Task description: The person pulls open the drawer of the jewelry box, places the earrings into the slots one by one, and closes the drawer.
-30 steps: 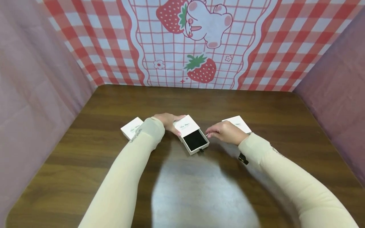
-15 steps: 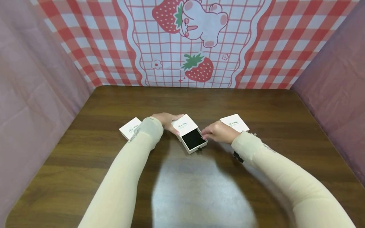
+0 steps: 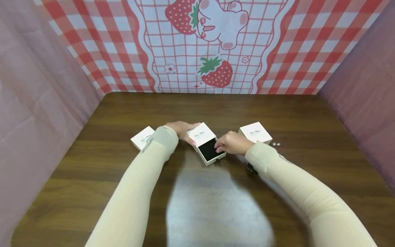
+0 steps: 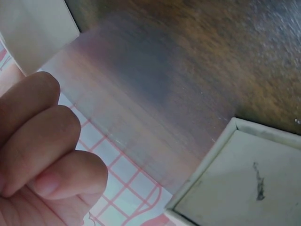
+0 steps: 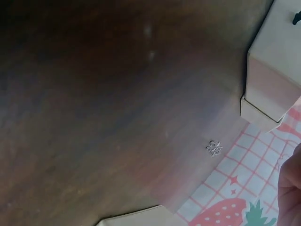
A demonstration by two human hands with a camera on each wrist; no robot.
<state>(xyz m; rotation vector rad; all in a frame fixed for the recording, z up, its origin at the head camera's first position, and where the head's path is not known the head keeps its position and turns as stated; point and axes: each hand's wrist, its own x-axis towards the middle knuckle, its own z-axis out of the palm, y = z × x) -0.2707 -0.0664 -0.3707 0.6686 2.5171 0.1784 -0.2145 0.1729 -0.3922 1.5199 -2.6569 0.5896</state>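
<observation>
In the head view, a white box (image 3: pixel 201 134) with green lettering sits mid-table, its drawer (image 3: pixel 206 161) slid partway out and lined in black (image 3: pixel 207 150). My left hand (image 3: pixel 181 130) holds the box's sleeve from the left, thumb at its near edge. Curled fingers of the left hand (image 4: pixel 51 155) fill the left of the left wrist view. My right hand (image 3: pixel 232 143) reaches over the drawer's right wall, fingertips pinched above the black lining; what they pinch is mostly hidden. At the right wrist view's edge, only part of the right hand (image 5: pixel 290 188) appears.
A second white box (image 3: pixel 144 138) lies left, partly behind my sleeve. Another white box (image 3: pixel 255 132) stands right, with small silvery flower-shaped pieces (image 3: pixel 276 144) beside it. One silvery flower piece (image 5: pixel 214 148) shows in the right wrist view. A checked cloth (image 3: pixel 117 44) hangs behind the table.
My right hand, pinching a small silvery piece, has moved left from beside the drawer to over its black lining. The silvery flower pieces have come into view. My left hand keeps holding the box.
</observation>
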